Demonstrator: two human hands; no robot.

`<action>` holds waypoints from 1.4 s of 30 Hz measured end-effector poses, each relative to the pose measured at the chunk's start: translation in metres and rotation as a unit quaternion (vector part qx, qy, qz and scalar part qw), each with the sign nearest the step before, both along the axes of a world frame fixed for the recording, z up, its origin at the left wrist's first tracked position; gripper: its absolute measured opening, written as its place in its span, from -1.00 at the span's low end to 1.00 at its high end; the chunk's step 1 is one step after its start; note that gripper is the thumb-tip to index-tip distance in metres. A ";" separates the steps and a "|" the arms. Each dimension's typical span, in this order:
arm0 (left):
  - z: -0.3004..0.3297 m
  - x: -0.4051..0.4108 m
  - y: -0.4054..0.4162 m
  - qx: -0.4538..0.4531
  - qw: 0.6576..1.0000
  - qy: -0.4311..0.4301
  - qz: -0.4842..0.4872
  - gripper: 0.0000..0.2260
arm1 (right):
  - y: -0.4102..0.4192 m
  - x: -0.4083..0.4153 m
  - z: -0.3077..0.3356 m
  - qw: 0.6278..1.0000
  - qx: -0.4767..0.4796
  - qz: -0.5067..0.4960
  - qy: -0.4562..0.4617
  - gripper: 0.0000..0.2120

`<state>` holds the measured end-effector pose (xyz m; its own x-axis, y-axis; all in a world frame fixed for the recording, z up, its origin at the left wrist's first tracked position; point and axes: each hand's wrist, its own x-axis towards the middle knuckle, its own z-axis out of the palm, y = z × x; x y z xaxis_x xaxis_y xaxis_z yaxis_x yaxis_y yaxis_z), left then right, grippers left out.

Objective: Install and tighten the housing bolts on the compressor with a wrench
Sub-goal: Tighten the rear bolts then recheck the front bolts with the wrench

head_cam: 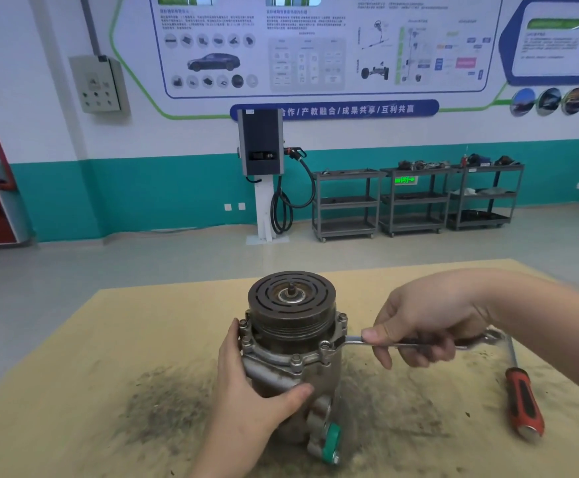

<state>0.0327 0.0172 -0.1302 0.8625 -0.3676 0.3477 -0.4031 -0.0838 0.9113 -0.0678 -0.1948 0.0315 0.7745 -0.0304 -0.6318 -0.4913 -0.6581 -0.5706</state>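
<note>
A metal compressor (291, 346) stands upright on the table with its dark slotted pulley (291, 300) on top. Several housing bolts (296, 359) ring the flange below the pulley. My left hand (246, 384) grips the housing from the left, thumb across the front. A silver wrench (351, 340) lies level, its head on the bolt at the front right of the flange. My right hand (422, 326) holds the wrench shaft, thumb pressed along it.
A screwdriver with a red and black handle (524, 401) lies on the yellow table (74, 391) at the right. Dark grime is smeared around the compressor. A green cap (331, 439) sits on a port at its base. Carts and a charger stand far off by the wall.
</note>
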 end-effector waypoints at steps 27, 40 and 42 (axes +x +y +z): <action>0.005 -0.009 -0.043 -0.031 0.865 -0.469 0.175 -0.76 | 0.041 0.001 -0.079 0.619 0.538 -0.396 -0.413 -0.88; -0.022 0.003 -0.020 -0.089 0.994 -0.062 0.031 0.05 | 0.118 -0.020 -0.152 0.592 -0.058 -0.163 -0.787 -0.93; -0.026 0.006 -0.016 -0.092 0.993 -0.067 -0.003 0.10 | 0.119 -0.019 -0.144 0.568 -0.041 -0.142 -0.810 -0.88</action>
